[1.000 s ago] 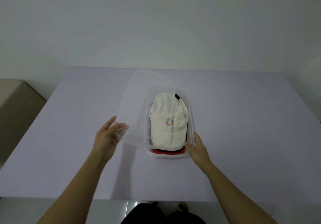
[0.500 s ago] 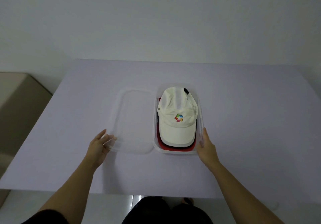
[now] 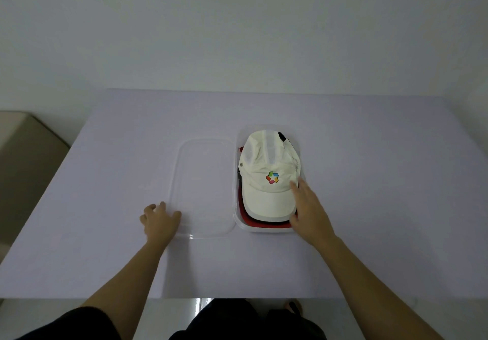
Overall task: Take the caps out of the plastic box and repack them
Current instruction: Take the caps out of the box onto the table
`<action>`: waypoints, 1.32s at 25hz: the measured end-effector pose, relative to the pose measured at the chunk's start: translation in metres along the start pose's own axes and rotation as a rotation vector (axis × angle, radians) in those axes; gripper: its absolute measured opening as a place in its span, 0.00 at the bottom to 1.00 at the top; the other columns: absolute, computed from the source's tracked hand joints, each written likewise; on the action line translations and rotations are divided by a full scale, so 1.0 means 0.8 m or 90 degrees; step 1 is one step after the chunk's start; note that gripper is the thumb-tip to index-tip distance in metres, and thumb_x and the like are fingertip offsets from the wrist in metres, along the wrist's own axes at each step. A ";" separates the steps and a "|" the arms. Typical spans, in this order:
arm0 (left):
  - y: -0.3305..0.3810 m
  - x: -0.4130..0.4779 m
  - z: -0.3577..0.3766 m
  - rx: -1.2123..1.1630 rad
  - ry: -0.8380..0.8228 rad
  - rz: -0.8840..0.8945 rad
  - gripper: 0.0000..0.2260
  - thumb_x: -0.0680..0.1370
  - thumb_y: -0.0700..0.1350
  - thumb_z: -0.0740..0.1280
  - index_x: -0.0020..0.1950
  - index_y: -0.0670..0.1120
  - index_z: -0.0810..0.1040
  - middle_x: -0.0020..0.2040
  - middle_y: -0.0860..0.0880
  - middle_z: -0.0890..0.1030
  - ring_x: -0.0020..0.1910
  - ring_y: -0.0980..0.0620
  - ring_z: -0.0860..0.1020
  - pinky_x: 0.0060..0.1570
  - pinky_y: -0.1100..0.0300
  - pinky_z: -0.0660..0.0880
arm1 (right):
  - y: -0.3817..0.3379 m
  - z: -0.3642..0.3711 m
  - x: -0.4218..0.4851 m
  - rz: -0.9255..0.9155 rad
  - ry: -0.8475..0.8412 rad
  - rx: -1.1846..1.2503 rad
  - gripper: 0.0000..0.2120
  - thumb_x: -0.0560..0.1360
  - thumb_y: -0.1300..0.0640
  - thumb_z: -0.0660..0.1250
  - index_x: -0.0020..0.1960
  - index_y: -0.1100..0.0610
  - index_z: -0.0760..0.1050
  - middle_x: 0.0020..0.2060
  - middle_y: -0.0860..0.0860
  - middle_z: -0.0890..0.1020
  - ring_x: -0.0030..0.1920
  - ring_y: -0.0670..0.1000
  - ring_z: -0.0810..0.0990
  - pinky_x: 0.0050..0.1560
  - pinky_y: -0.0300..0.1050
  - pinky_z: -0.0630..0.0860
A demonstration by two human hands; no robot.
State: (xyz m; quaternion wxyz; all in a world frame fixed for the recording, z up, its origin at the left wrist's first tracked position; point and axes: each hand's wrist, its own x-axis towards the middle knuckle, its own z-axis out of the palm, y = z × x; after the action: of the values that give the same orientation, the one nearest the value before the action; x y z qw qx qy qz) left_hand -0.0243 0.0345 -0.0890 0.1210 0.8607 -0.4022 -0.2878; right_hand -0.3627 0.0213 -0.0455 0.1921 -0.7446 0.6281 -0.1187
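Right now your right hand lies flat with fingers spread loosely over the right edge of the cream cap, gripping nothing. Your left hand rests relaxed on the lavender table, thumb touching the clear lid, which lies flat just beside the box. A multicoloured pinwheel logo marks the cap's front. It tops a red cap inside the rounded transparent plastic box.
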 end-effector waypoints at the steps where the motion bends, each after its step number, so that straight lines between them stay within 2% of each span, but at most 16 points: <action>1: 0.018 -0.010 0.003 -0.018 0.025 0.046 0.24 0.78 0.46 0.63 0.71 0.38 0.66 0.73 0.37 0.62 0.70 0.36 0.60 0.67 0.44 0.62 | -0.006 -0.003 0.005 -0.056 -0.052 -0.034 0.38 0.71 0.64 0.64 0.76 0.53 0.50 0.77 0.53 0.51 0.75 0.55 0.54 0.72 0.51 0.62; 3: 0.065 -0.027 0.015 -0.087 0.024 0.179 0.24 0.79 0.45 0.61 0.73 0.37 0.63 0.73 0.37 0.62 0.72 0.39 0.60 0.70 0.48 0.59 | -0.013 -0.006 0.019 -0.077 -0.175 -0.113 0.40 0.71 0.59 0.67 0.76 0.51 0.48 0.77 0.51 0.46 0.76 0.55 0.50 0.72 0.51 0.59; 5: 0.114 -0.045 0.035 -0.147 -0.039 0.266 0.25 0.81 0.46 0.59 0.75 0.38 0.59 0.75 0.39 0.62 0.74 0.42 0.61 0.73 0.51 0.57 | -0.017 -0.007 0.034 -0.064 -0.236 -0.221 0.46 0.69 0.52 0.72 0.76 0.50 0.46 0.77 0.52 0.44 0.75 0.56 0.50 0.71 0.54 0.60; 8: 0.161 -0.063 0.067 -0.215 -0.132 0.260 0.27 0.82 0.48 0.55 0.77 0.40 0.51 0.76 0.41 0.59 0.75 0.43 0.59 0.72 0.51 0.57 | -0.020 -0.004 0.053 -0.068 -0.254 -0.295 0.52 0.63 0.52 0.78 0.75 0.53 0.48 0.77 0.56 0.47 0.72 0.59 0.59 0.68 0.53 0.66; 11: 0.170 -0.071 0.083 -0.254 -0.129 0.227 0.24 0.83 0.44 0.51 0.77 0.40 0.49 0.73 0.39 0.64 0.72 0.41 0.64 0.68 0.52 0.62 | -0.024 -0.006 0.060 -0.081 -0.288 -0.311 0.51 0.65 0.59 0.76 0.75 0.57 0.45 0.76 0.61 0.46 0.67 0.64 0.67 0.63 0.53 0.71; 14: 0.168 -0.070 0.085 -0.261 -0.104 0.200 0.22 0.83 0.44 0.48 0.77 0.42 0.51 0.71 0.38 0.69 0.68 0.40 0.69 0.66 0.51 0.65 | -0.028 -0.008 0.055 -0.076 -0.263 -0.308 0.48 0.66 0.62 0.72 0.75 0.58 0.44 0.75 0.62 0.49 0.60 0.63 0.73 0.55 0.53 0.74; 18: 0.168 -0.074 0.085 -0.264 -0.090 0.186 0.22 0.83 0.44 0.48 0.77 0.43 0.52 0.70 0.38 0.71 0.66 0.38 0.71 0.65 0.52 0.66 | -0.039 -0.034 0.051 -0.006 -0.114 -0.188 0.38 0.70 0.64 0.62 0.75 0.55 0.50 0.74 0.54 0.60 0.59 0.60 0.74 0.50 0.51 0.75; 20: 0.170 -0.077 0.083 -0.257 -0.078 0.190 0.22 0.83 0.43 0.49 0.77 0.43 0.52 0.67 0.37 0.73 0.64 0.37 0.73 0.63 0.51 0.68 | -0.037 -0.051 0.052 -0.015 0.008 -0.104 0.35 0.69 0.69 0.59 0.75 0.56 0.55 0.74 0.54 0.62 0.59 0.61 0.75 0.50 0.53 0.76; 22: 0.172 -0.080 0.082 -0.248 -0.063 0.193 0.22 0.83 0.43 0.49 0.77 0.43 0.53 0.66 0.36 0.74 0.63 0.37 0.73 0.62 0.50 0.69 | -0.027 -0.066 0.053 -0.059 0.167 -0.004 0.38 0.66 0.73 0.60 0.74 0.57 0.59 0.73 0.55 0.64 0.62 0.63 0.74 0.50 0.53 0.78; 25: 0.165 -0.078 0.085 -0.227 -0.060 0.187 0.22 0.83 0.45 0.48 0.77 0.43 0.53 0.69 0.37 0.71 0.66 0.37 0.71 0.66 0.48 0.67 | -0.009 -0.087 0.066 -0.089 0.359 0.044 0.35 0.70 0.72 0.65 0.74 0.58 0.58 0.73 0.57 0.63 0.70 0.61 0.66 0.61 0.50 0.71; 27: 0.168 -0.075 0.091 -0.218 -0.055 0.182 0.22 0.83 0.46 0.48 0.77 0.44 0.53 0.71 0.37 0.69 0.68 0.37 0.70 0.68 0.48 0.65 | 0.020 -0.107 0.088 -0.067 0.403 0.040 0.32 0.73 0.71 0.62 0.74 0.59 0.57 0.74 0.58 0.60 0.72 0.61 0.62 0.66 0.52 0.66; 30: 0.170 -0.070 0.096 -0.217 -0.043 0.163 0.22 0.83 0.48 0.48 0.77 0.45 0.54 0.70 0.38 0.70 0.68 0.37 0.71 0.68 0.47 0.65 | 0.082 -0.111 0.119 0.048 0.332 -0.006 0.35 0.72 0.74 0.59 0.75 0.58 0.54 0.75 0.58 0.57 0.74 0.62 0.57 0.65 0.59 0.67; 33: 0.169 -0.068 0.100 -0.211 -0.036 0.146 0.22 0.83 0.48 0.49 0.77 0.46 0.55 0.70 0.39 0.72 0.67 0.39 0.72 0.68 0.47 0.66 | 0.149 -0.085 0.132 0.108 0.133 -0.113 0.36 0.72 0.76 0.58 0.76 0.58 0.52 0.76 0.58 0.54 0.74 0.64 0.55 0.66 0.62 0.67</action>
State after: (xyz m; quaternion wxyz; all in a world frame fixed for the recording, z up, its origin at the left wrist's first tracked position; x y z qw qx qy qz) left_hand -0.1835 -0.0100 -0.0720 0.2817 0.7689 -0.4481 -0.3586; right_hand -0.4778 -0.1081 -0.0433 0.0688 -0.6866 0.7133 -0.1227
